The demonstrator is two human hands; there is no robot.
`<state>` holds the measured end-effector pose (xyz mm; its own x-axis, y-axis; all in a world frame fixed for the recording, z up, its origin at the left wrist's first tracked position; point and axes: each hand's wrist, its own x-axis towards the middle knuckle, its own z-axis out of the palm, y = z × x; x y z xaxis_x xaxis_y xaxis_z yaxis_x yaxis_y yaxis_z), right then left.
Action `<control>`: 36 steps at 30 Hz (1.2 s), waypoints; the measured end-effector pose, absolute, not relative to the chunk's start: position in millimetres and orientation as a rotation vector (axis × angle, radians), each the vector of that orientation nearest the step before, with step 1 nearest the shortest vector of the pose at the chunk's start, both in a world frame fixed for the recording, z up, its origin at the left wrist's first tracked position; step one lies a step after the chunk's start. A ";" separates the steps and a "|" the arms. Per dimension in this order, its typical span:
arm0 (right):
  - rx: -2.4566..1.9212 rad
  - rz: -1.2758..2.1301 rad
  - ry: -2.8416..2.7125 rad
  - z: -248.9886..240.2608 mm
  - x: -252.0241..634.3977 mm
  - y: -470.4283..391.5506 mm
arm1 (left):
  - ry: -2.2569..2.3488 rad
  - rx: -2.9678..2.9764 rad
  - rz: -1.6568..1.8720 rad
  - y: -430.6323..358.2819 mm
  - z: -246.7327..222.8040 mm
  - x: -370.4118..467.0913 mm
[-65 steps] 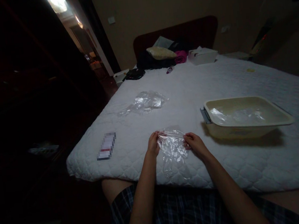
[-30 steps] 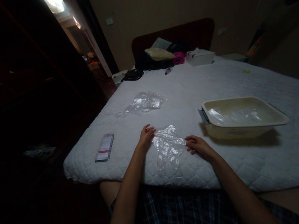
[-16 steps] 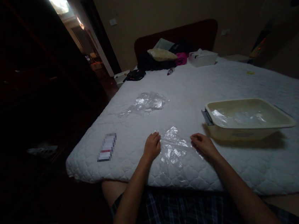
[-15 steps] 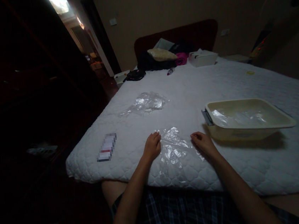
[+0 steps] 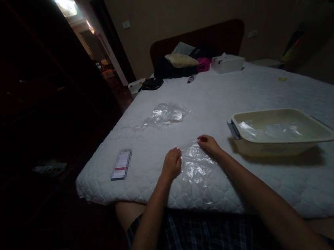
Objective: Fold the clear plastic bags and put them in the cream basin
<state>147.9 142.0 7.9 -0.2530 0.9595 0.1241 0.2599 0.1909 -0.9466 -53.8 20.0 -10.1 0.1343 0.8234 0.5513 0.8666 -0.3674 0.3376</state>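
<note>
A crinkled clear plastic bag (image 5: 196, 173) lies spread over the near edge of the white quilted bed (image 5: 148, 174). My left hand (image 5: 172, 163) is at the bag's upper left edge, its fingers curled and closed on the film. At the bag's far edge, my right hand (image 5: 210, 144) has thumb and forefinger pinched together on the plastic. Farther back lies a loose heap of clear plastic bags (image 5: 167, 113). To the right stands a cream plastic tub (image 5: 276, 145) with grey side handles and more clear plastic inside.
A blurred-out phone-like object (image 5: 121, 164) lies on the left. By the headboard (image 5: 222, 29) are a cream pillow (image 5: 181, 60), a pink roll (image 5: 203, 64), a black bag (image 5: 151, 83) and a white box (image 5: 228, 63). A small purple-capped bottle (image 5: 191, 79) lies nearby.
My right hand has moved left and away from me, from the bag's right side to its far edge. My left hand stays almost in place.
</note>
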 end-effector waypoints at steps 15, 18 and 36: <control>-1.171 0.908 -1.661 -14.8 156.3 133.4 | -1.785 -2.381 -1.307 18.2 -5.2 -57.1; -1.146 0.883 -1.722 -17.9 156.9 133.8 | -1.791 -2.392 -1.391 18.7 -6.4 -58.6; -0.961 1.009 -2.209 38.5 114.4 82.7 | -1.962 -2.230 -1.283 20.3 -6.0 -51.2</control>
<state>114.4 82.7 38.5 -0.6105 0.7752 0.1623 0.3847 0.4693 -0.7948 -51.2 20.3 -6.0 -0.0478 0.8712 0.4886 0.7970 -0.2616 0.5444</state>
